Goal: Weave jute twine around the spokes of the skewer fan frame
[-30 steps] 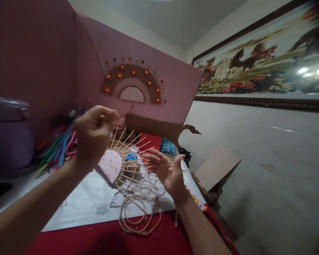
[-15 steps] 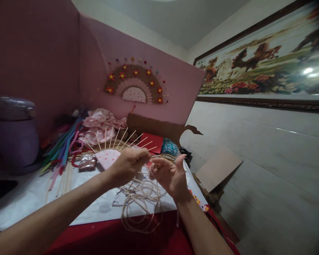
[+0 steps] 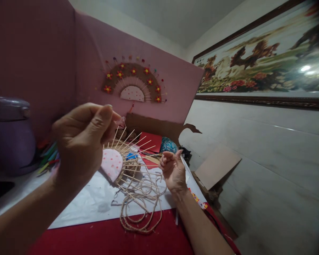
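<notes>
My left hand (image 3: 82, 138) is raised on the left, close to the camera, its thumb and fingers pinched together; what they hold, if anything, is too small to make out. On the right, my right hand (image 3: 172, 170) has its fingers curled at the tip of a thin wooden stick (image 3: 146, 156). That stick fans out with several others from a half-round piece covered in pink dotted cloth (image 3: 112, 163), edged with woven cord. Loops of loose twine (image 3: 140, 228) lie below the sticks and reach over the table's front edge.
Red paper (image 3: 151, 141) and a blue yarn ball (image 3: 168, 145) lie behind the sticks. A purple thermos (image 3: 12, 138) stands at the left. A finished fan (image 3: 134, 76) hangs on the pink board (image 3: 180, 81). Brown cardboard (image 3: 154, 125) lies below it.
My left hand has moved up and left, away from my right hand and nearer the camera. My right hand has shifted slightly right, its fingers curled more. More of the sticks shows.
</notes>
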Motion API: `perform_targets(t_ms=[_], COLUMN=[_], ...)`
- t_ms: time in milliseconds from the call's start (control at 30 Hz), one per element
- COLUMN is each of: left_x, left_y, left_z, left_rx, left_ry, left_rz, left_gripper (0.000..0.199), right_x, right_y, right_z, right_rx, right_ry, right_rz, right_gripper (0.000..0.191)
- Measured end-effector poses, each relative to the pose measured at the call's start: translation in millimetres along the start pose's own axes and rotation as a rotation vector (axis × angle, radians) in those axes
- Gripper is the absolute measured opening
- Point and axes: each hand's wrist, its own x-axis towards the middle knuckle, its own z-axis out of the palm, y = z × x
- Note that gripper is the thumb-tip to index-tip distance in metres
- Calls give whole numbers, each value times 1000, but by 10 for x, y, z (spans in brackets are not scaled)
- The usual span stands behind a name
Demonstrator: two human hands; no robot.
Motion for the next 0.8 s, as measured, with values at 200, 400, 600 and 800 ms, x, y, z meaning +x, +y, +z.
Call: perform_targets(t_ms=[200,400,600,800], left_x=[-178,-406,-147,20], left_y=[-330,-479,-500,-547], left_z=[1,-27,-187,-364], left_rx=[15,49,-234,-374], left_ry=[-277,-564,-249,-136], left_rz=[-115,-328,-526,-555], left_gripper=[14,23,11,20], right_x=[-39,-128,-253,-208], right_y=[46,-1,70,89], right_z=[8,112,141,117], right_rx=[-199,-293,-507,-270], right_ry=[11,-297,-622,-491], right_rz=[-97,-70,344,312], right_gripper=[20,51,22,30])
